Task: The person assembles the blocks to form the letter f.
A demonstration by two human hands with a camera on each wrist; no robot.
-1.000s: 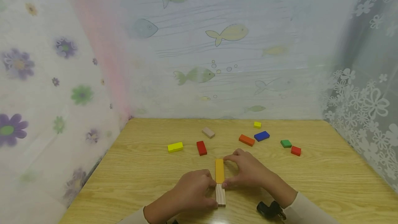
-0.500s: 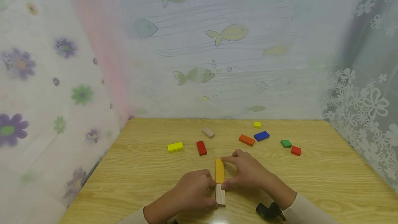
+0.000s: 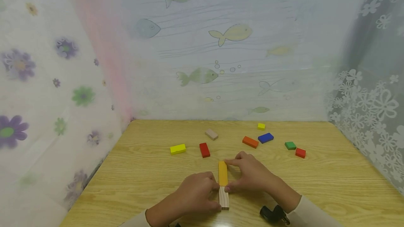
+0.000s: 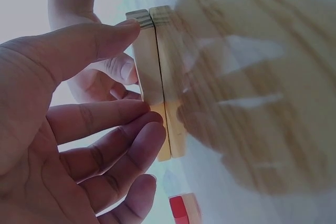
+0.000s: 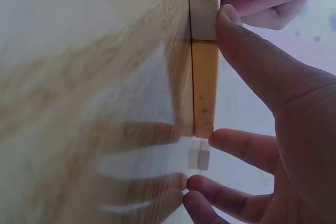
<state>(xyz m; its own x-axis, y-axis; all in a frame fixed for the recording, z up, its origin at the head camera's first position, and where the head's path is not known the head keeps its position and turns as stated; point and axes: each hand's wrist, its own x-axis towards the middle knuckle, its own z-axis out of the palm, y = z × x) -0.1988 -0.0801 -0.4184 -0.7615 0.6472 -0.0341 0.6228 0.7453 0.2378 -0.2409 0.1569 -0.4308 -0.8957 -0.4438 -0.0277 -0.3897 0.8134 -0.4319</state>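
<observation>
A plain wooden block and an orange block lie flat on the table, end to end in one line. My left hand grips the plain block from the left, its thumb near the close end and its fingertips at the seam with the orange one. From the right, my right hand spans the orange block lengthwise. Its index fingertip sits at the far end, and its thumb lies by the seam, over the plain block's edge. In the right wrist view the orange block stays low against the tabletop.
Beyond the hands lie a yellow block, a dark red block, a beige block, an orange-red block, a blue block, a small yellow block, a green block and a red block. A black device is by the right wrist.
My right index fingertip has shifted slightly left, from beside the orange block's far corner onto its far end. The left hand and both blocks look unmoved.
</observation>
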